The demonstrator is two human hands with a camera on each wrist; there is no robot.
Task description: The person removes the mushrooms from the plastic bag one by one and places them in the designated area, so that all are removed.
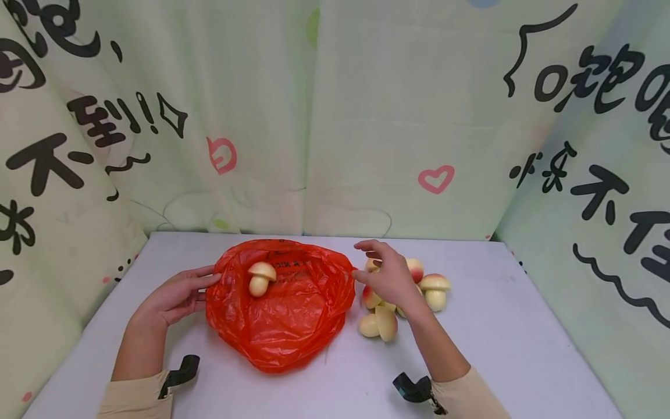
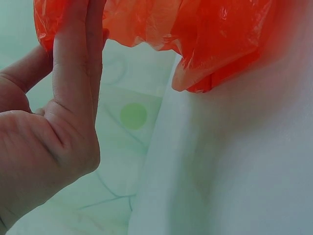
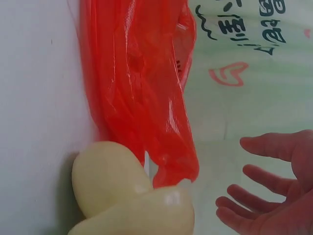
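Observation:
A red plastic bag [image 1: 314, 302] lies on the table with its mouth spread open, and one toy mushroom [image 1: 262, 278] with a pale stem is inside it. At the bag's left rim my left hand [image 1: 175, 297] pinches the film between thumb and extended fingers; red film hides the fingertips in the left wrist view. My right hand [image 1: 389, 273] hovers by the bag's right rim, over a group of mushrooms. Its fingers are spread and hold nothing, seen apart from the bag in the right wrist view. Some mushrooms [image 1: 384, 323] are partly covered by this hand and arm.
Another mushroom [image 1: 435, 291] lies at the right side of the group. The white table [image 1: 235, 390] ends at a printed curtain [image 1: 361, 145] at the back, with curtain walls on both sides too. A black wrist mount [image 1: 413, 389] juts from each sleeve.

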